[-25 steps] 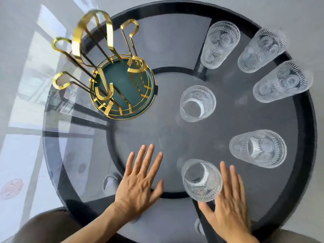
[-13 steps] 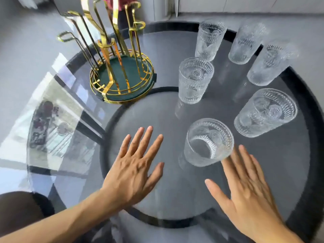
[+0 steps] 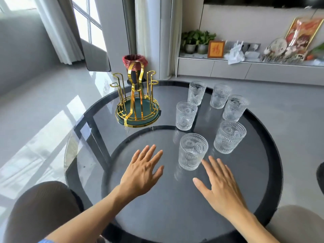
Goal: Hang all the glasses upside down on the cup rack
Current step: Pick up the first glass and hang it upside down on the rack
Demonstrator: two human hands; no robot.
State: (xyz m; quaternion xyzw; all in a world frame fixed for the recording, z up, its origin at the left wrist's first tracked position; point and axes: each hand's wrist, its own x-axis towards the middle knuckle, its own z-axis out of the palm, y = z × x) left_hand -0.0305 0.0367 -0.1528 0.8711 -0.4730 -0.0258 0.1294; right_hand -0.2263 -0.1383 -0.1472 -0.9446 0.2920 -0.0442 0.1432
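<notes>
Several clear patterned glasses stand upright on the round glass table (image 3: 175, 211), right of centre. The nearest glass (image 3: 192, 151) stands just beyond my right hand (image 3: 221, 187), which lies flat and open with its fingertips close to the glass's base. Another glass (image 3: 229, 136) is to its right and one (image 3: 186, 115) behind it. A gold wire cup rack (image 3: 137, 102) with a green tray base stands at the table's far left, with nothing on its pegs. My left hand (image 3: 144, 170) rests flat on the table, fingers spread, holding nothing.
A red-lined bin (image 3: 135, 62) stands on the floor behind the rack. Dark chair backs (image 3: 40, 211) sit at the near left and near right of the table. A low cabinet (image 3: 245, 67) with plants and frames runs along the far wall.
The head camera has tilted up from a top-down look, bringing the room into view. Both hands stay flat on the table beside the nearest glass.
</notes>
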